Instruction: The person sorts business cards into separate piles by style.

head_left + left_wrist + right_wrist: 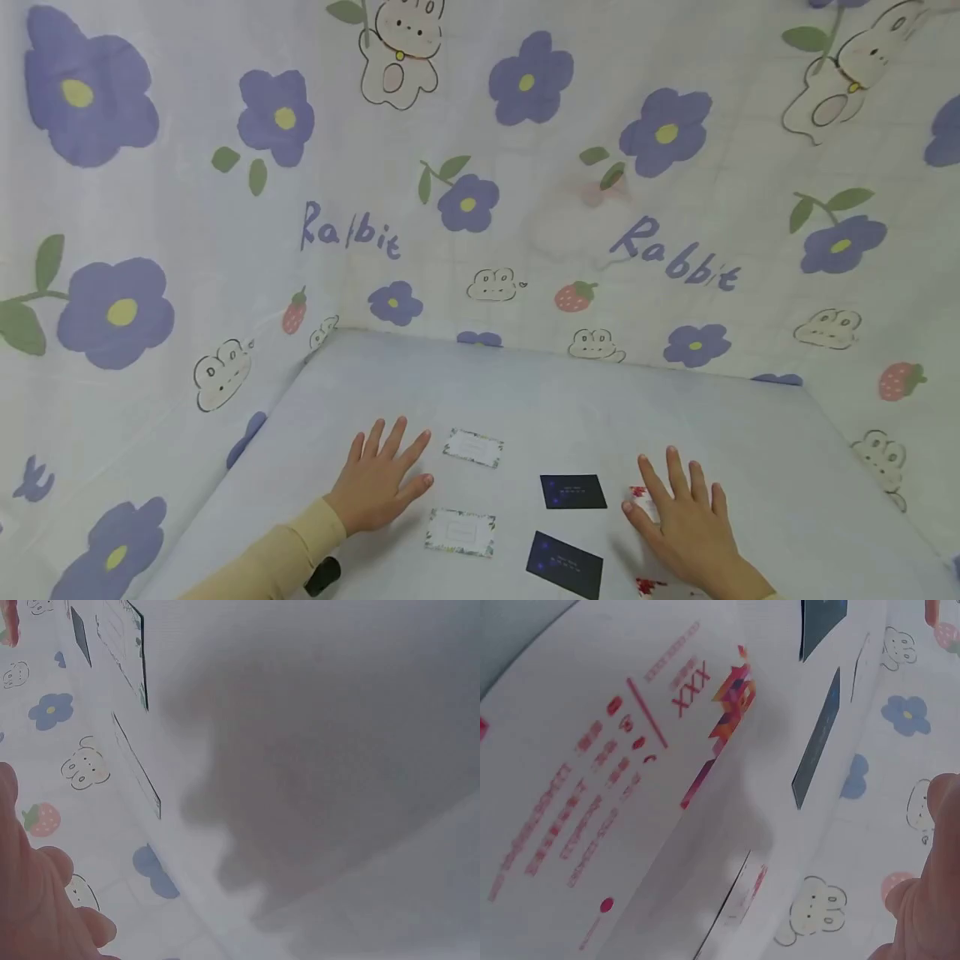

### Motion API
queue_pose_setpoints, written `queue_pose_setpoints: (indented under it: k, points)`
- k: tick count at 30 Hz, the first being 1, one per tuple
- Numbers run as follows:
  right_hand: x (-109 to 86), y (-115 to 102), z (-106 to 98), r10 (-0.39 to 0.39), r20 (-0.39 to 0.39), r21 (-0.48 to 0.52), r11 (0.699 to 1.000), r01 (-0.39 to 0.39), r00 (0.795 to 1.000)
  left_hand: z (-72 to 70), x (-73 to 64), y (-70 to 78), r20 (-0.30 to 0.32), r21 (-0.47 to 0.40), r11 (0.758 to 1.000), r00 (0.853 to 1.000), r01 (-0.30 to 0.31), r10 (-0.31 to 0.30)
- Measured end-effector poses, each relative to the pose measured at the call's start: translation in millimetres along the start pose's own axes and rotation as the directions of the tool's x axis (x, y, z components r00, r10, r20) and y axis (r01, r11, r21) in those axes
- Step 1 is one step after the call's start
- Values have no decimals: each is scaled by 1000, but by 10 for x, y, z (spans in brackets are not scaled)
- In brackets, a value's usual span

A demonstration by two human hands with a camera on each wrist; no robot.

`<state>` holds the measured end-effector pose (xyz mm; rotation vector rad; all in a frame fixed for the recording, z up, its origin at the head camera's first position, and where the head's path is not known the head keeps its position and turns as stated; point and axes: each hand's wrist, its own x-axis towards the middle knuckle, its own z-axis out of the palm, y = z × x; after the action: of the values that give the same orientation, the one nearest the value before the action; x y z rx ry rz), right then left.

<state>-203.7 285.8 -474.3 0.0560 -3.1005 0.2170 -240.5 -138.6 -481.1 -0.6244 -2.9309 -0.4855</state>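
My left hand (pixel 380 481) hovers with spread fingers over the white table, just left of two white cards with leafy borders. One of these, the far floral card (pixel 473 448), lies beyond the thumb; the near floral card (pixel 461 532) is closer to me. Spread likewise, my right hand (pixel 686 525) is held above two white cards with red patterns. It partly covers the far red-patterned card (pixel 641 497) and the near red-patterned card (pixel 651 587). Between the hands lie a far black card (pixel 573 492) and a near black card (pixel 565 565). Neither hand holds anything.
A small black object (pixel 322 576) shows beside the left sleeve, near the bottom edge. Around the white table (pixel 570 400) hangs a curtain (pixel 525 167) printed with purple flowers, rabbits and strawberries, close along its back and sides.
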Motion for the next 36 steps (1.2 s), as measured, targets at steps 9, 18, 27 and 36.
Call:
queue_pose_setpoints:
  k: [9,18,27,36]
  points:
    - [19,-326,-9,-122,-43,32,992,123,992,-95,-120,-82,25,20,999,999,42,-43]
    - [127,-874,-32,-242,15,152,960,237,970,-43,-213,-170,57,-17,998,997,60,-59]
    - [168,-1172,-81,-293,62,378,892,249,954,-193,-309,-105,127,-180,979,989,95,-73]
    - [159,-1429,-62,-206,312,781,611,-127,927,-228,-290,62,262,-615,713,940,338,-219]
